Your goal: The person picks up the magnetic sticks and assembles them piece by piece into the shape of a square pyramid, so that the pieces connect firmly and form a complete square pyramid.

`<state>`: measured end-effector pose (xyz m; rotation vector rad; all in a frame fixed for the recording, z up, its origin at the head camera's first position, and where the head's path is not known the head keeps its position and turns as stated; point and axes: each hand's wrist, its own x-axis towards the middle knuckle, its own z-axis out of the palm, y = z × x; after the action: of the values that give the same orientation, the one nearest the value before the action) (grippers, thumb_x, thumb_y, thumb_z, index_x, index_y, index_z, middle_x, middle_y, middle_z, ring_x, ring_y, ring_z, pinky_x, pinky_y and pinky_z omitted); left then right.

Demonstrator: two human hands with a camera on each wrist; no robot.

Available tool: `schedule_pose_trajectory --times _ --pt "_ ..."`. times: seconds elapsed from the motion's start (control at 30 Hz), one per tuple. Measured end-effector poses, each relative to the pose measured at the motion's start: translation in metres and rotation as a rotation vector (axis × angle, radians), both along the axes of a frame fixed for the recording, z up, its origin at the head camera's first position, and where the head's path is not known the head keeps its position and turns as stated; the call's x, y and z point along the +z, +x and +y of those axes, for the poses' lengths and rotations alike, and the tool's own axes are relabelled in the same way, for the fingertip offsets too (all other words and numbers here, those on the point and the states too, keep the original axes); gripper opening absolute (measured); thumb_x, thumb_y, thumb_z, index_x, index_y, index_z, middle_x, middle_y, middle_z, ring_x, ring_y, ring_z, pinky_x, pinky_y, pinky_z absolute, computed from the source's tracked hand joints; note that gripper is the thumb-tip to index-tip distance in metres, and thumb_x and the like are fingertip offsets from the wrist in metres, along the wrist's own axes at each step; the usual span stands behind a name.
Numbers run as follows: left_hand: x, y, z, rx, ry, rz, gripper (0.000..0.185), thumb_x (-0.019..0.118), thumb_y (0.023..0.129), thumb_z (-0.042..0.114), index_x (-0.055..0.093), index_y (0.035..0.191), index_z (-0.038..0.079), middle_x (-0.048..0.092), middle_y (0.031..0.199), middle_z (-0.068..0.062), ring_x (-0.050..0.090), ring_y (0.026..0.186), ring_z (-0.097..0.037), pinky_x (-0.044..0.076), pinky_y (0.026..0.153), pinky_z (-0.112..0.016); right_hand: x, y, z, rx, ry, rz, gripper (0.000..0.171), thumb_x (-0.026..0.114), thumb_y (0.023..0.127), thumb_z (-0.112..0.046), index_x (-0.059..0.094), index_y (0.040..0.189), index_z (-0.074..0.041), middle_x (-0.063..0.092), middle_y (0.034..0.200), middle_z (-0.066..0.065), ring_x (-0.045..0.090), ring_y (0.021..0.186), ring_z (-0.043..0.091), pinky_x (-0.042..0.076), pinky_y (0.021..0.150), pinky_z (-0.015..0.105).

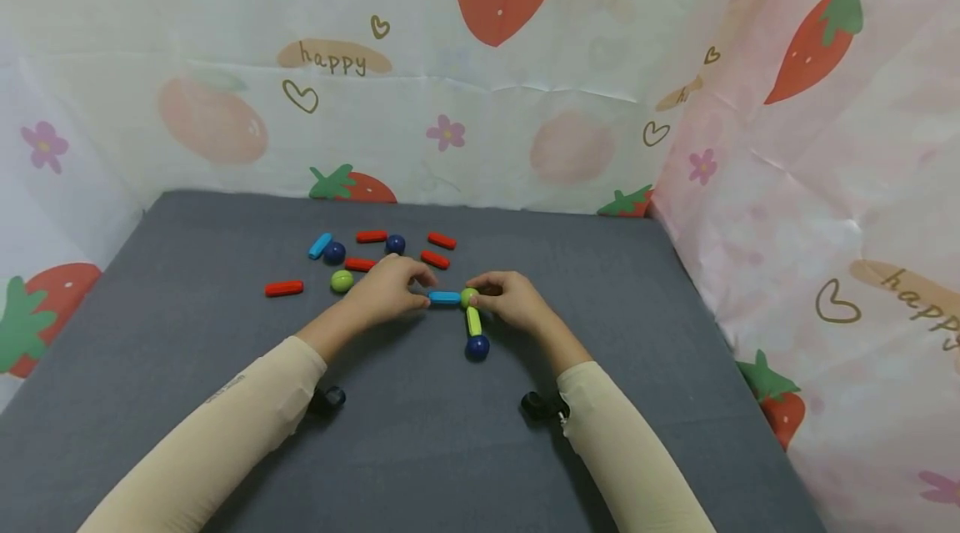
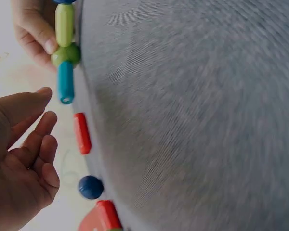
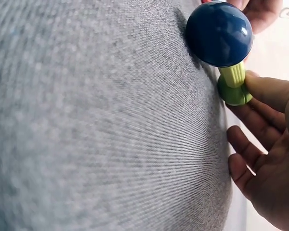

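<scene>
My right hand [image 1: 517, 301] pinches a green ball [image 1: 469, 297] between thumb and fingers. A light blue rod [image 1: 446, 298] sticks out of that ball to the left. From the same ball a yellow-green rod [image 1: 473, 322] points toward me, with a dark blue ball [image 1: 477, 348] on its end. Close to the free end of the light blue rod is my left hand [image 1: 390, 289]. In the left wrist view, a gap shows between that hand's relaxed fingers [image 2: 47, 127] and the rod's end [image 2: 66, 89], and the hand holds nothing.
Behind and left of my left hand lie several red rods [image 1: 284, 289], two dark blue balls [image 1: 334, 253], another green ball [image 1: 342, 281] and another light blue rod [image 1: 319, 246]. A grey cloth [image 1: 420, 450] covers the table. Printed curtains [image 1: 480, 99] stand at its back and sides.
</scene>
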<state>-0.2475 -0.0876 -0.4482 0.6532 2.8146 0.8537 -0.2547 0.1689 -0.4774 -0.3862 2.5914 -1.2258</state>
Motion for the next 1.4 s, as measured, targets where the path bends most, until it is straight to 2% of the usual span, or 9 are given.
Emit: schedule_pose_trajectory --times 0.23,0.43,0.57,0.63,0.7,0.8,0.93,1.2,1.4 --pt "0.013 0.008 -0.020 0.030 0.063 0.013 0.031 0.079 0.091 0.020 0.074 0.121 0.013 0.072 0.119 -0.006 0.056 0.112 -0.028 0.048 0.097 -0.046 0.000 0.000 0.000 -0.010 0.011 0.013 0.027 0.074 0.096 -0.031 0.075 0.122 -0.023 0.073 0.117 -0.003 0.066 0.104 0.016 0.055 0.085 0.036" --pt "0.018 0.014 -0.046 0.072 0.084 0.036 0.032 0.078 0.093 0.020 0.073 0.123 0.011 0.071 0.122 -0.006 0.056 0.115 -0.028 0.048 0.099 -0.048 -0.001 0.002 -0.001 -0.022 0.010 0.015 0.028 0.074 0.096 -0.030 0.075 0.123 -0.022 0.072 0.119 -0.003 0.066 0.106 0.016 0.055 0.086 0.037" --pt "0.016 0.014 -0.064 0.105 0.102 0.033 0.034 0.078 0.093 0.020 0.072 0.125 0.010 0.070 0.124 -0.006 0.054 0.121 -0.029 0.046 0.103 -0.050 -0.001 0.003 -0.001 -0.033 0.006 0.012 0.028 0.074 0.096 -0.030 0.075 0.123 -0.023 0.072 0.119 -0.003 0.066 0.108 0.017 0.055 0.088 0.038" --pt "0.014 0.013 -0.073 0.118 0.113 0.033 0.034 0.077 0.093 0.019 0.072 0.125 0.009 0.071 0.124 -0.007 0.053 0.124 -0.030 0.039 0.112 -0.051 -0.001 0.003 -0.001 -0.033 0.005 0.012 0.028 0.074 0.096 -0.030 0.075 0.123 -0.022 0.072 0.119 -0.002 0.065 0.108 0.017 0.055 0.089 0.038" --pt "0.012 0.012 -0.082 0.133 0.125 0.030 0.033 0.077 0.093 0.019 0.072 0.124 0.010 0.071 0.124 -0.007 0.052 0.126 -0.030 0.033 0.116 -0.052 -0.001 0.003 -0.001 -0.032 0.005 0.011 0.028 0.074 0.096 -0.030 0.075 0.123 -0.022 0.072 0.120 -0.002 0.065 0.108 0.017 0.054 0.089 0.038" --pt "0.010 0.013 -0.094 0.164 0.130 0.020 0.034 0.076 0.094 0.020 0.072 0.126 0.012 0.071 0.125 -0.007 0.051 0.124 -0.031 0.035 0.113 -0.054 -0.001 0.003 -0.001 -0.029 0.001 0.011 0.029 0.073 0.097 -0.030 0.075 0.124 -0.022 0.072 0.120 -0.002 0.065 0.109 0.017 0.054 0.089 0.038" --pt "0.006 0.014 -0.105 0.202 0.113 -0.004 0.038 0.075 0.095 0.024 0.068 0.130 0.011 0.068 0.128 -0.012 0.050 0.122 -0.033 0.045 0.100 -0.054 -0.001 0.004 -0.001 -0.029 -0.006 0.007 0.029 0.073 0.097 -0.031 0.075 0.124 -0.022 0.072 0.121 -0.002 0.065 0.109 0.016 0.054 0.089 0.038" --pt "-0.005 0.009 -0.120 0.246 0.106 -0.061 0.045 0.074 0.096 0.030 0.064 0.136 0.010 0.061 0.137 -0.016 0.048 0.127 -0.036 0.043 0.102 -0.059 -0.002 0.004 -0.002 -0.041 -0.006 0.008 0.028 0.074 0.096 -0.031 0.075 0.123 -0.022 0.072 0.119 -0.002 0.065 0.107 0.016 0.054 0.088 0.037" --pt "-0.012 0.002 -0.125 0.254 0.082 -0.084 0.048 0.076 0.094 0.029 0.063 0.137 0.011 0.060 0.134 -0.019 0.051 0.125 -0.037 0.045 0.101 -0.059 -0.001 0.004 -0.003 -0.042 -0.013 -0.001 0.028 0.073 0.097 -0.031 0.075 0.124 -0.023 0.072 0.118 -0.003 0.065 0.107 0.016 0.054 0.089 0.038"
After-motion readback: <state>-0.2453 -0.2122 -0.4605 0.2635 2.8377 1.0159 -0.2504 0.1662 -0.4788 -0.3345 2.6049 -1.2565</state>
